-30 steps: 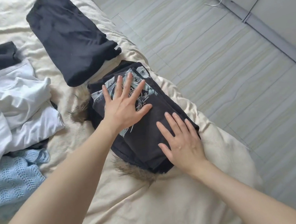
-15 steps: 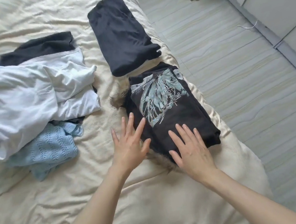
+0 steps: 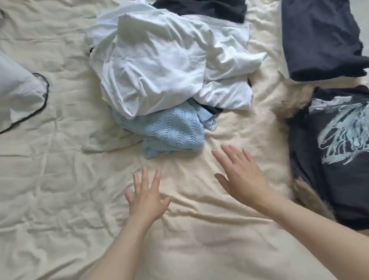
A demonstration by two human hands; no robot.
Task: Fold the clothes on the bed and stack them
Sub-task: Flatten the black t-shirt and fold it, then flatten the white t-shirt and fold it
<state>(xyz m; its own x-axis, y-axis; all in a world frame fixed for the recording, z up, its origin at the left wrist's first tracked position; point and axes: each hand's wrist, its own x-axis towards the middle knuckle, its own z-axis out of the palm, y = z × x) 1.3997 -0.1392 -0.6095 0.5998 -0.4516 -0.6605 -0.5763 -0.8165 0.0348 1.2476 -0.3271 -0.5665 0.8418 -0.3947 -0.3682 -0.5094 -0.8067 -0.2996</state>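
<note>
- Left hand and right hand spread flat, empty, over bare bed at lower centre.
- Unfolded white-and-blue clothes pile lies upper centre.
- Folded printed black shirt lies at the right edge, long axis vertical in frame; folded dark garment lies above it.

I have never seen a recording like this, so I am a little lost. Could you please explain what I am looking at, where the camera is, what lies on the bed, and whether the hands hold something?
There is no machine here. A person wears one camera on the head, looking down at their own bare arms. The left hand and right hand are open with fingers spread over the cream bedsheet; neither has a grip on anything. Ahead lies an unfolded pile: white garments, a light blue knit and a black garment. At the right are two folded items: a plain dark garment and a dark printed shirt on a stack with fur trim.
</note>
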